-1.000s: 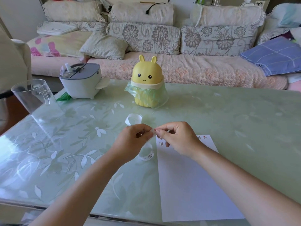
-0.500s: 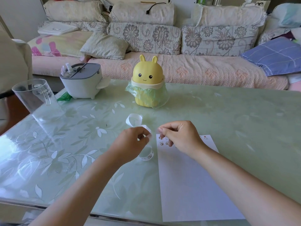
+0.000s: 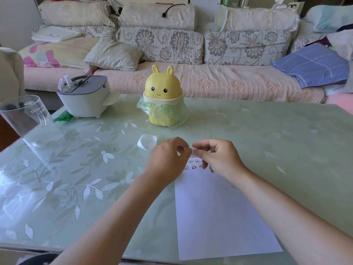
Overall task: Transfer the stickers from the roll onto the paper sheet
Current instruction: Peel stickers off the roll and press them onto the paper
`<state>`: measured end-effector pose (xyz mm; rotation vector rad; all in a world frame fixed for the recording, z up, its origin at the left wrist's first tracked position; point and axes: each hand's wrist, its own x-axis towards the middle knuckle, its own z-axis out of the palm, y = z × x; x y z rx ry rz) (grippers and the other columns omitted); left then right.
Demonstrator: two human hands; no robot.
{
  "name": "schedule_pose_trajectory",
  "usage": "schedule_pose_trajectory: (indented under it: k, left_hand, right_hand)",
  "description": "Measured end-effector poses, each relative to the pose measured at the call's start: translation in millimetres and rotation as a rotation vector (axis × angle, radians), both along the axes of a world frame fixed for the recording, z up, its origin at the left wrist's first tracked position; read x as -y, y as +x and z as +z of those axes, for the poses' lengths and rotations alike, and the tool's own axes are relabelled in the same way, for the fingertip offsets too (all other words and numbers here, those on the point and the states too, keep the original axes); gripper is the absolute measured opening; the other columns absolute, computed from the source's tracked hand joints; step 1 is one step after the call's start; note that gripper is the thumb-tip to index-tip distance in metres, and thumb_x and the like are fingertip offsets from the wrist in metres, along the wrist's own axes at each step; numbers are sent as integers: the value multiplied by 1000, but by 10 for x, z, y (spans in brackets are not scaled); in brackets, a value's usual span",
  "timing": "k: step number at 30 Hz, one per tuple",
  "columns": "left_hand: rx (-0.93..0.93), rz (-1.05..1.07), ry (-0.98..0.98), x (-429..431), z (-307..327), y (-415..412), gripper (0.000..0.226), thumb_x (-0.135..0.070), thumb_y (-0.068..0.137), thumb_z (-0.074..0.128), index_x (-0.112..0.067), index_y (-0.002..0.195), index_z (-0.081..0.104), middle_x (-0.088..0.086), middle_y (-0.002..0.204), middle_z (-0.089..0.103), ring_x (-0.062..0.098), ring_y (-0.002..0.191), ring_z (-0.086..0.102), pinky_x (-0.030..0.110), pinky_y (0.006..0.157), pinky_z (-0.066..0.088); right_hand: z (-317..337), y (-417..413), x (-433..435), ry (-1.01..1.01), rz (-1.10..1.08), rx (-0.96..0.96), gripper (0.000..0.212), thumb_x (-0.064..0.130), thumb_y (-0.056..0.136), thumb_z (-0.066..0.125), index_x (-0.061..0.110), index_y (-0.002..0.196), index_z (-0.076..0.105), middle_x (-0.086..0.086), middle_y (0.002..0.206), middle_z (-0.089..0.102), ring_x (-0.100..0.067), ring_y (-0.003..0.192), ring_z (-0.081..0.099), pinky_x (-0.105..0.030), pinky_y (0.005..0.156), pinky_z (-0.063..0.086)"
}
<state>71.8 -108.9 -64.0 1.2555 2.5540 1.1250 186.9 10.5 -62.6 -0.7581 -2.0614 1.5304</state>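
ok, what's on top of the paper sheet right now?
Small cartoon stickers sit at the far left corner of the paper sheet, five or so visible. The right hand, pinching the sticker strip with the left hand, covers the far edge; any stickers under it are hidden.

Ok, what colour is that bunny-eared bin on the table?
The bin is yellow with a cream rim, and a pale green bag lines it. The head view shows it.

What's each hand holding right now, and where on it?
Left hand and right hand each pinch the sticker strip near its free end, fingertips almost touching.
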Motion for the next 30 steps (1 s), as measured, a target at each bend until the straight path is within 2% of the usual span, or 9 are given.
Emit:
schedule_pose_trajectory:
  k: [2,4,6,9,14,19,23,27,30]
  left_hand:
    - [133,4,10,-106,-9,52,10,-34,89,60,-28,94,67,-13,88,68,7,78,62,29,73,53]
    - [216,-1,41,-206,-13,103,6,-30,88,63,-27,88,68,-11,81,69,8,72,62,26,66,52]
    - [289,-2,72,-300,-14,163,7,-30,87,66,-26,92,66,-11,81,69,7,65,62,22,59,47]
    - [363,5,80,-419,-55,233,14,-33,87,67,-26,99,64,-12,84,67,8,69,62,23,61,46]
    - [427,-72,46,-567,-119,347,8,-27,86,67,-21,85,71,-9,75,69,11,65,60,22,58,45]
    - [298,-105,17,-649,-197,436,8,-29,86,62,-28,83,69,-12,78,69,4,68,60,21,58,46]
    - [197,-108,8,-694,-317,422,8,-27,90,59,-28,88,66,-15,83,66,4,75,59,21,62,45]
    - [-125,-180,-89,-635,-546,319,16,-27,91,61,-27,105,67,-9,104,61,16,101,52,37,80,49]
    - [-308,-255,-224,-575,-645,321,26,-35,93,54,-31,117,63,-12,117,56,15,110,46,31,75,43]
  right_hand:
    - [7,57,-56,-17,-21,-9,15,12,86,77,23,96,74,1,79,75,-15,50,58,-17,45,41]
    - [11,122,-120,-36,-57,-6,17,10,85,77,20,98,74,0,80,76,-14,49,57,-14,44,40]
    - [9,189,-196,-33,-92,1,16,9,83,78,17,97,75,-1,80,76,-12,47,55,-13,43,39]
    - [-11,284,-308,-7,-119,6,15,10,82,80,15,96,76,-2,81,76,-11,46,55,-12,44,39]
    - [-74,430,-488,38,-133,46,13,13,81,82,18,92,77,4,77,76,-12,47,56,-17,48,43]
    - [-150,498,-612,83,-131,171,6,21,77,82,24,80,77,8,72,75,-12,50,58,-24,56,49]
    - [-215,487,-679,79,-117,231,6,18,80,79,23,78,75,6,70,74,-13,50,58,-23,50,44]
    - [-282,458,-760,105,-161,279,15,16,80,80,26,89,74,4,79,74,-10,52,58,-21,49,43]
    - [-306,451,-803,160,-170,351,10,16,83,74,25,80,76,6,71,70,-11,60,62,-29,51,55]
